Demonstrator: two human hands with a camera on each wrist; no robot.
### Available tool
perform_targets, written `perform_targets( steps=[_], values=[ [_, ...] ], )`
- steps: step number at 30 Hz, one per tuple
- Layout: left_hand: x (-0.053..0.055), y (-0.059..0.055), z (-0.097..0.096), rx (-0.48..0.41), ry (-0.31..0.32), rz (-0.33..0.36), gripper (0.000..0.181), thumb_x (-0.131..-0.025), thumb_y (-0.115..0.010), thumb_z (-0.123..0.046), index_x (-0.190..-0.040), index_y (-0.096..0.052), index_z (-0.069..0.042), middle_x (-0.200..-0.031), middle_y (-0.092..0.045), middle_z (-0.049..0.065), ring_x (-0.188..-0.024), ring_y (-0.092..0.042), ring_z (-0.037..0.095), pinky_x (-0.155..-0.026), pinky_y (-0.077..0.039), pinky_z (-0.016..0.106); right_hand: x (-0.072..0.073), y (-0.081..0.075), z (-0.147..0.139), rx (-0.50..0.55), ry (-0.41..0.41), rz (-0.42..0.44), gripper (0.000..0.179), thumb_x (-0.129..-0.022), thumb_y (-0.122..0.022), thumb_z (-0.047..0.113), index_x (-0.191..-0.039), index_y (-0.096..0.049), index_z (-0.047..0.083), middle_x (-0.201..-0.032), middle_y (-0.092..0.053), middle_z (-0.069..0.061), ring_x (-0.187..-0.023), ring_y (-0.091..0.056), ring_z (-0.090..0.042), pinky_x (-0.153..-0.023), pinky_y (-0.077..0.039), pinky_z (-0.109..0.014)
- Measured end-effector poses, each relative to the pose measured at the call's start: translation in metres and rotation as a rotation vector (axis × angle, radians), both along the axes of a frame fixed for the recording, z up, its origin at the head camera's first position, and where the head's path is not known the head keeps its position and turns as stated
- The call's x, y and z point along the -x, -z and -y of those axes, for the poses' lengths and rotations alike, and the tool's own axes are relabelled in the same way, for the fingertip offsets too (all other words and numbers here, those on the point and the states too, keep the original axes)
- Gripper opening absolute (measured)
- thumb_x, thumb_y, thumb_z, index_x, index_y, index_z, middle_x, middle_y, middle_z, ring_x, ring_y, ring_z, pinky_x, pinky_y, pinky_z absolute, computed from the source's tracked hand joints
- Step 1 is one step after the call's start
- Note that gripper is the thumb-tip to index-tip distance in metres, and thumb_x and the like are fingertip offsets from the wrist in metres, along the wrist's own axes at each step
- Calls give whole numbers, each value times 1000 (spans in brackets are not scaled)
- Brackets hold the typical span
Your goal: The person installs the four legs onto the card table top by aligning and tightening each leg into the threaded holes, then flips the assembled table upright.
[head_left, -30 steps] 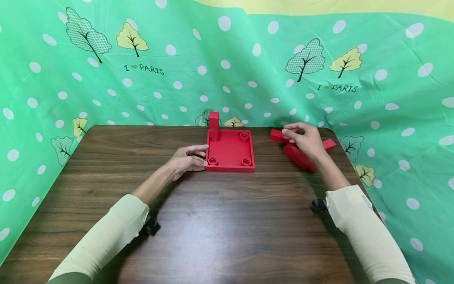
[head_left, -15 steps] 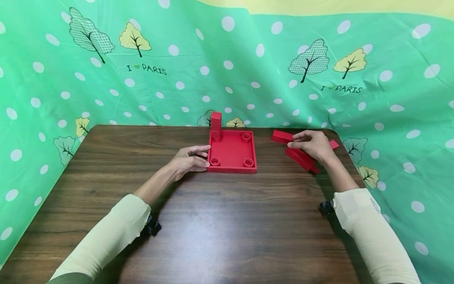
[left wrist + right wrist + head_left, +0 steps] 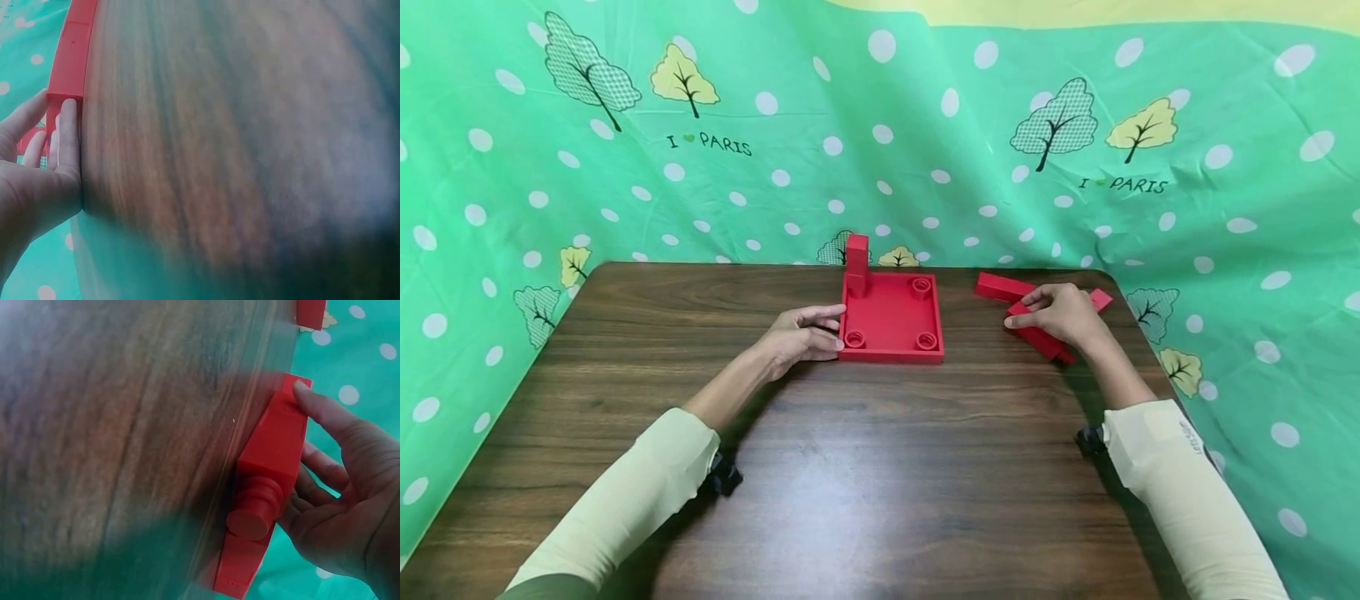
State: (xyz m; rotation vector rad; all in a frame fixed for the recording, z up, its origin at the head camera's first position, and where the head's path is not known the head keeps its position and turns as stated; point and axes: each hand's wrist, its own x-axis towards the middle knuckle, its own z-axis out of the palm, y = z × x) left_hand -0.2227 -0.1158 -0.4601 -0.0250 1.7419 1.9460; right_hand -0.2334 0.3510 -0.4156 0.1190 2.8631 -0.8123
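A square red toy tabletop (image 3: 891, 312) lies underside up, with a raised rim and round threaded sockets at three visible corners. One square red leg (image 3: 857, 260) stands upright at its far left corner. My left hand (image 3: 790, 337) touches the tabletop's left edge, thumb near the front corner and fingers extended. On the right, my right hand (image 3: 1063, 315) grips another red leg (image 3: 269, 440) lying slanted on the table, thumb at its far end and fingers behind it. The right wrist view shows that leg's threaded round peg (image 3: 253, 509) pointing toward the camera.
Another red leg (image 3: 1000, 287) lies behind the right hand, and the end of a red piece (image 3: 1101, 298) shows beyond its knuckles. The brown wooden table (image 3: 880, 467) ends at a green dotted cloth (image 3: 880, 167) at the back and sides.
My right hand has moved from the rear leg a little toward me and now grips the end of the front slanted leg. The left hand stays at the tabletop's edge.
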Motion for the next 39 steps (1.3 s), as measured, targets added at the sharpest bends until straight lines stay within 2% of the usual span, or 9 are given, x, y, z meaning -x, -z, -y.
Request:
perform_targets(
  steps=[7,13,19,23,29,35,39],
  values=[
    [1,0,1,18,4,-4,77,-98,-72,16,-168,-54,-10,-142,-62,11,-102,-74,13,-94,-72,33,2,0,4,-17,-40,1,54,-96,-90,44,-128,-79,3,-129,-78,-24,-116,-66,-40,-89,-56,-43],
    [3,-1,0,17,3,-6,78,-97,-71,16,-168,-54,-11,-144,-62,12,-103,-74,13,-94,-71,33,5,-3,9,-5,-109,21,55,-106,-79,38,-144,-71,-1,-144,-71,-28,-124,-64,-43,-105,-58,-57],
    [2,-1,0,16,5,-10,78,-98,-70,17,-169,-53,-10,-145,-62,12,-102,-74,12,-93,-71,32,9,-5,13,28,-129,14,57,-107,-77,36,-149,-68,-2,-148,-68,-29,-128,-64,-43,-111,-57,-60],
    [2,-1,-1,12,2,-4,78,-97,-71,17,-169,-53,-10,-144,-62,12,-101,-75,13,-93,-72,32,10,-7,16,34,-125,14,57,-106,-79,37,-147,-69,-1,-147,-69,-29,-129,-65,-44,-109,-58,-58],
    [1,0,-1,10,0,1,78,-97,-71,17,-168,-54,-10,-145,-62,12,-101,-75,13,-94,-72,34,12,-9,22,71,-119,-24,57,-104,-82,40,-143,-72,0,-144,-72,-25,-124,-69,-40,-97,-60,-44],
    [0,0,-1,14,6,-3,78,-98,-71,16,-169,-53,-10,-146,-62,13,-101,-76,13,-95,-72,34,12,-12,32,123,-122,-95,54,-105,-82,37,-146,-73,2,-145,-73,-26,-129,-70,-42,-105,-61,-52],
    [1,-1,-1,15,2,2,79,-97,-70,17,-169,-53,-10,-145,-62,13,-101,-75,13,-93,-72,33,13,-16,39,143,-119,-138,49,-107,-79,32,-145,-73,1,-142,-74,-26,-127,-71,-41,-100,-62,-44]
  ],
)
